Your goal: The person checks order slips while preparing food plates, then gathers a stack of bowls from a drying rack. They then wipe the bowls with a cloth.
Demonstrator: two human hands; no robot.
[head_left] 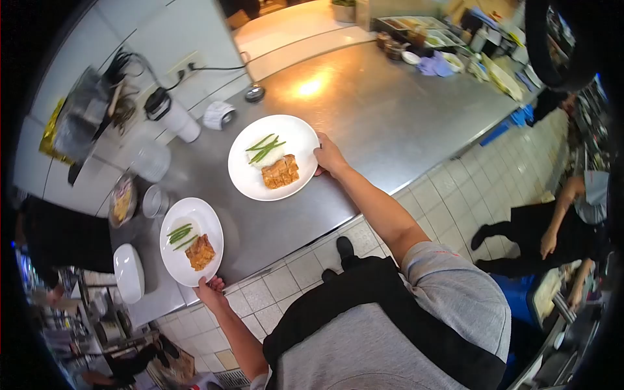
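Two white plates of food are over the steel counter. My left hand point(211, 290) grips the near rim of the left plate point(170, 260), its fingers curled at the edge. That plate bears green beans point(179, 235) and a browned piece of meat point(199, 252). My right hand point(328, 155) holds the right rim of the other plate point(244, 175), its thumb on the edge and fingers partly hidden below. On this plate, green beans point(266, 148) lie over something white, beside a sauced, browned piece point(280, 172).
Along the wall stand a hand blender point(172, 116), plastic containers point(151, 159), a bowl of food point(123, 201) and an empty white dish point(129, 273). Trays point(419, 32) and a purple cloth point(434, 65) lie at the far end. A co-worker point(559, 227) stands at the right.
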